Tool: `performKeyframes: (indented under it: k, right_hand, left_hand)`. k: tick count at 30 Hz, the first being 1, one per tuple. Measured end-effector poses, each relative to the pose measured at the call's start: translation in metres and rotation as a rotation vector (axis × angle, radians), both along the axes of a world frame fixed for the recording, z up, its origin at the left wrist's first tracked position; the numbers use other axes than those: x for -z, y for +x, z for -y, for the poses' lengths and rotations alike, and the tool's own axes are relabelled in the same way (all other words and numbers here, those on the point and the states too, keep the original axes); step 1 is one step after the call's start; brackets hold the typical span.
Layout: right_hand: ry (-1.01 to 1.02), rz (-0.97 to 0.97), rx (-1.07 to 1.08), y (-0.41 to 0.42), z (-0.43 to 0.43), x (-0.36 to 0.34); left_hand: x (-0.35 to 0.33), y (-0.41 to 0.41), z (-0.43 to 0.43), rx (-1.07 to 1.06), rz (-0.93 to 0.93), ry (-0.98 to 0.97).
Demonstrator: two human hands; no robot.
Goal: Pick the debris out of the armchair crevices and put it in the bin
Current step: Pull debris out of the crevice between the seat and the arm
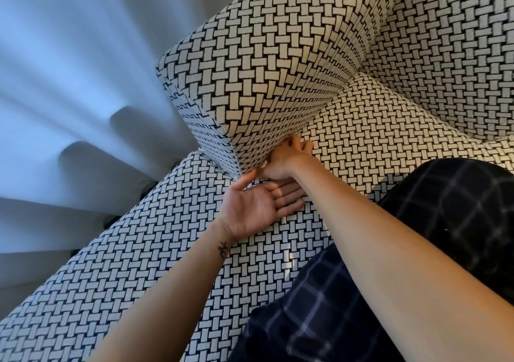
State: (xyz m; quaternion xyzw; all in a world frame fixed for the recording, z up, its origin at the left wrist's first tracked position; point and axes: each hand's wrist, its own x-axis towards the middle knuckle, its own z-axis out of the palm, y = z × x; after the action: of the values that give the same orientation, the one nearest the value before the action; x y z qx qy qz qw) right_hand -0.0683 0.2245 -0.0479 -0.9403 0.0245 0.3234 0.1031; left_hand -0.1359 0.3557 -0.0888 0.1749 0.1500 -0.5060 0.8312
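Checking head view, only view available.

Progress: early or mid-search, judged from the layout. Right hand is pushed into the crevice where the armrest meets the seat cushion. Its fingertips are tucked against the fabric at the foot of the armrest. Cannot tell whether they pinch anything; no debris shows between them. Left hand lies palm up with fingers straight and relaxed, just under the right wrist, resting on the armchair upholstery. Its palm holds nothing, and it reads as a catching tray. The two hands are close together, the left thumb near the heel of the right hand.

Task's thing: debris not visible anywhere; if present, it is hidden down in the crevice. Bin not in frame, so the disposal step looks not yet done. Other crevices of the chair are probably left to check.

Counts:
- armchair: one
- armrest in view: one
- hands: two
- debris pieces seen: none
- bins seen: none
- curtain: one, at left
- checked trousers: one pair, lower right
- wrist tattoo: one, on the left forearm
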Motion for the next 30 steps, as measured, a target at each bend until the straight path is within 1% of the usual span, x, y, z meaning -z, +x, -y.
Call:
performKeyframes:
  k: [2, 6, 9, 13, 21, 26, 28, 30]
  right_hand:
    - [0.018, 0.003, 0.01, 0.002, -0.001, 0.002]
    - [0.174, 0.091, 0.028, -0.009, 0.017, 0.009]
    - [0.248, 0.124, 0.032, -0.014, 0.02, 0.01]
    - [0.405, 0.12, 0.094, -0.017, 0.033, 0.008]
    - [0.521, 0.167, 0.128, -0.028, 0.044, 0.004]
    - [0.654, 0.195, 0.212, -0.034, 0.048, 0.007]
    - [0.731, 0.184, 0.285, -0.035, 0.051, 0.003]
    - [0.764, 0.147, 0.314, -0.037, 0.053, -0.004]
  left_hand:
    - [0.0, -0.001, 0.0, 0.003, 0.004, -0.005]
    - [0.002, 0.0, -0.001, 0.017, 0.015, -0.008]
    - [0.002, 0.0, -0.001, 0.019, -0.005, -0.027]
    - [0.006, 0.001, -0.001, 0.012, -0.033, -0.03]
    - [0.007, 0.003, -0.002, -0.009, -0.028, -0.041]
    - [0.008, 0.002, -0.001, -0.015, -0.046, -0.04]
    - [0.007, 0.002, -0.002, -0.013, -0.048, -0.022]
    - [0.006, 0.003, -0.002, -0.021, -0.074, -0.012]
